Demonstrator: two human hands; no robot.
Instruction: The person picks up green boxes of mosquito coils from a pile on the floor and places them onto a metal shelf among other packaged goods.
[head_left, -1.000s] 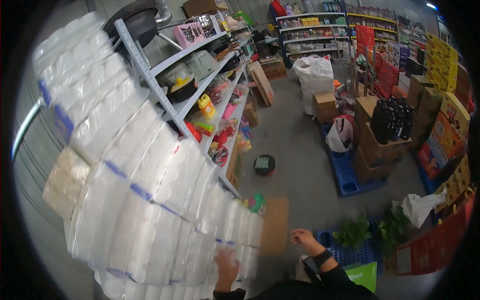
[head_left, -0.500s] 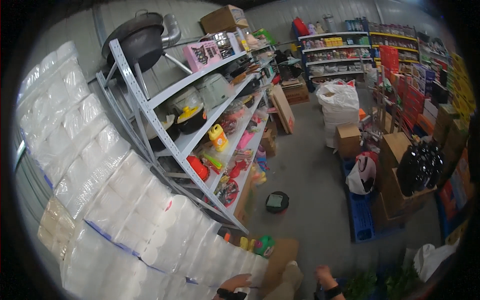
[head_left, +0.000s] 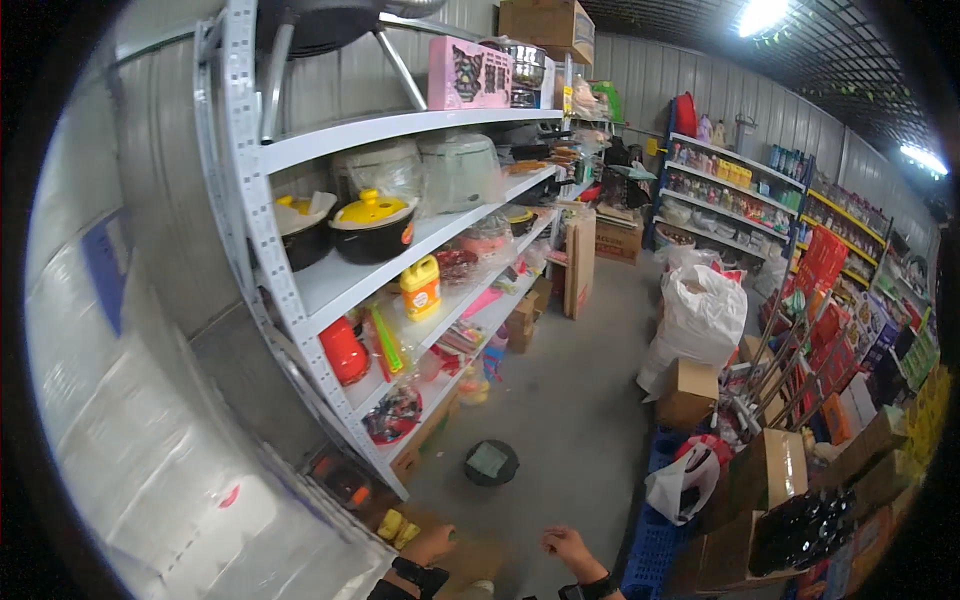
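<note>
Hands between grasps, I'd judge; any pick-up from here calls for a reach first. Left hand blurred, can't tell its grip; just beside a yellow, rounded object near the foot of the white metal shelving. Right hand loosely bent, nothing visible in it, fingertip contact unclear. Smooth grey floor; white plastic-wrapped stacks left, blue plastic pallet right.

the only view, a head-worn fisheye, faces forward and down along the floor. it sits near the left hand and right hand at bottom centre and far from the bottle shelves at upper right.
</note>
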